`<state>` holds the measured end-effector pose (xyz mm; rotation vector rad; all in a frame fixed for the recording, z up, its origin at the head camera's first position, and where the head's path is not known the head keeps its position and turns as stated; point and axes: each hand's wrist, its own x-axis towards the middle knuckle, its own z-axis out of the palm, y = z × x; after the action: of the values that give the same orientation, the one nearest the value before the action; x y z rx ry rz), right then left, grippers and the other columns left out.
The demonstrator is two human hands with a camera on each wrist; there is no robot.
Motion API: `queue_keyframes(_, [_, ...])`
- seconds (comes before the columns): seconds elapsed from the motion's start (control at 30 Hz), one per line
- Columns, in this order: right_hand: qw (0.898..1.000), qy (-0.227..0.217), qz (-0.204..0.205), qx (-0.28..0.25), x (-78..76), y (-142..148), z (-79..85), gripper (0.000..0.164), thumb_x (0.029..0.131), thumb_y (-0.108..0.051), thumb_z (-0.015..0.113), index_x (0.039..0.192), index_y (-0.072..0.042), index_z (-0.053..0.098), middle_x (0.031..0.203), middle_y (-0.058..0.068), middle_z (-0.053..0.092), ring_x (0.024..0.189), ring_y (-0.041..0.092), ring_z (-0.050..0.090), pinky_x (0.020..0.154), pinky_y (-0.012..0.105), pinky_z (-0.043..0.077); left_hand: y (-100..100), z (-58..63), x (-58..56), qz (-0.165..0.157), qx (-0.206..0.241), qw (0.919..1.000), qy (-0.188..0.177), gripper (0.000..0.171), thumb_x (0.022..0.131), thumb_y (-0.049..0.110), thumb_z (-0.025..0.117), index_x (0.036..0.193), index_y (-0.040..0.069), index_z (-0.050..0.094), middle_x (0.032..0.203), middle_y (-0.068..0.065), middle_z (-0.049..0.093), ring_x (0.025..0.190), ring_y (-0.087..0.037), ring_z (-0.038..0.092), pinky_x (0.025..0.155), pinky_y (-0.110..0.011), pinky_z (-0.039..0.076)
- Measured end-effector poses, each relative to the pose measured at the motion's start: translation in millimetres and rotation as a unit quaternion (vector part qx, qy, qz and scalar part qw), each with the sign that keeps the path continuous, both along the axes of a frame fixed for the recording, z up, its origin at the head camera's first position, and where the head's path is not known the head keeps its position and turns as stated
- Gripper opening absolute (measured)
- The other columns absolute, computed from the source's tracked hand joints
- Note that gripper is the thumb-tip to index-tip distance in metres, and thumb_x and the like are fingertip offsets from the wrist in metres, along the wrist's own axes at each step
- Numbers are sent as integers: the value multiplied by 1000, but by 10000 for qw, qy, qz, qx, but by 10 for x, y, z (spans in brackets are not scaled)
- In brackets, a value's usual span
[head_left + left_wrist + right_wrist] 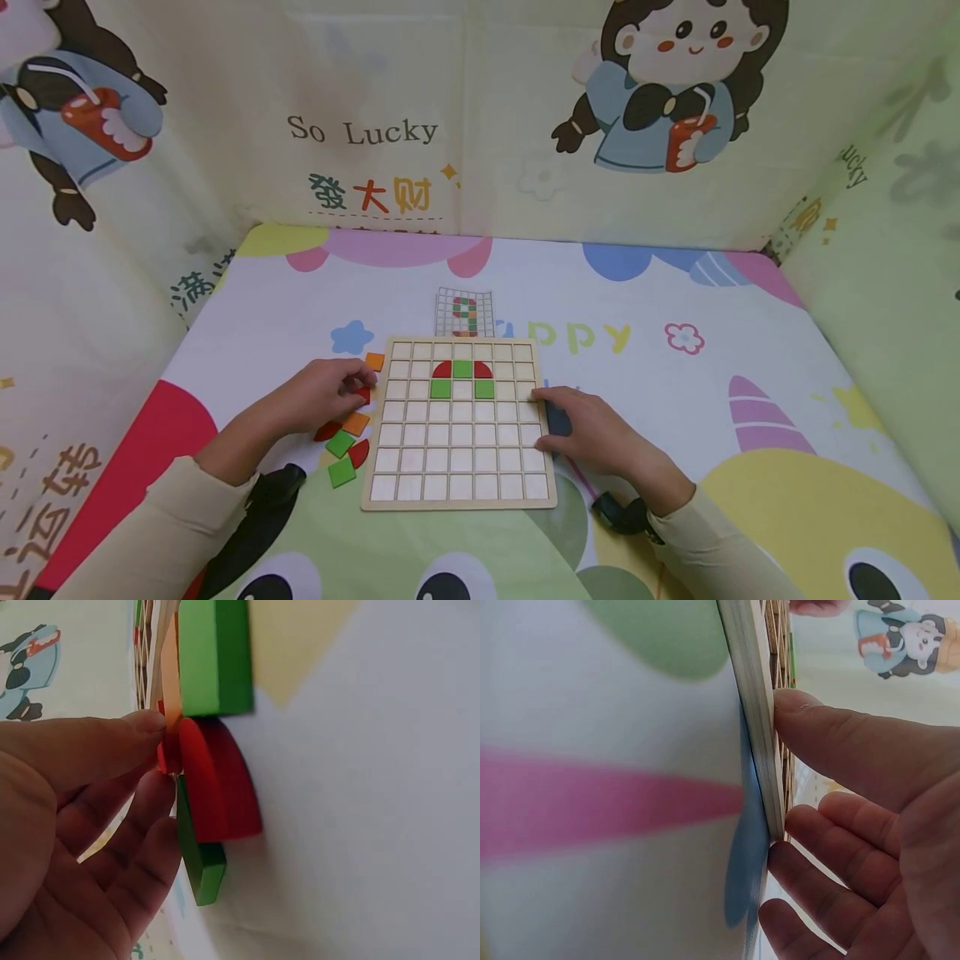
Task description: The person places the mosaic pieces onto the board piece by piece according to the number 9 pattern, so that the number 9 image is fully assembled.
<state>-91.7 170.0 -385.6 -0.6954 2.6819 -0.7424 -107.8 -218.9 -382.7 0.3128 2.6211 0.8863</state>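
A wooden grid board (384, 492) lies flat on the table. Near its top are two red quarter-round pieces (442, 369) and three green squares (462, 369). My left hand (330, 392) is just off the board's left side, with thumb and fingers pinching a red piece (171, 750). Loose pieces lie beside it: an orange square (356, 423), green squares (341, 472) and a red quarter-round (359, 453). At the board's right edge, my right hand (600, 429) rests its thumb and fingertips, fingers loosely extended.
Behind the board stands or lies a small pattern card (465, 310) with a coloured grid, its lower end cut off by the board. Another orange square (375, 362) sits by the upper left corner. A dark item (557, 418) is partly covered by the right hand.
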Motion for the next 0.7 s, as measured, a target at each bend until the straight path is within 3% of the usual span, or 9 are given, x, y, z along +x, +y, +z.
queue_keyframes(0.17, [9999, 45, 72, -66, -5, 11, -8, 57, 86, -20, 80, 136, -5, 57, 135, 13, 59, 125, 35, 54, 102, 52, 43, -18, 11, -12, -58, -138, 9998, 100, 24, 90, 8, 74, 112, 5, 65, 99, -5, 63, 94, -24, 58, 76, -35, 57])
queue_keyframes(0.43, [9998, 106, 104, -131, -14, 23, -42, 59, 85, -18, 81, 137, -4, 57, 135, 14, 59, 126, 34, 54, 103, 51, 43, -73, 8, -26, -147, -122, 9995, -234, 32, 88, 4, 71, 119, 5, 64, 108, -8, 62, 103, -29, 56, 75, -34, 58])
queue_keyframes(0.7, [9999, 92, 102, -86, -16, 24, -60, 59, 85, -19, 81, 137, -4, 57, 135, 13, 59, 126, 33, 54, 103, 51, 43, -60, 10, -33, -129, -218, 9997, -6, 30, 87, 8, 76, 115, 4, 64, 103, -6, 62, 99, -27, 56, 76, -34, 57])
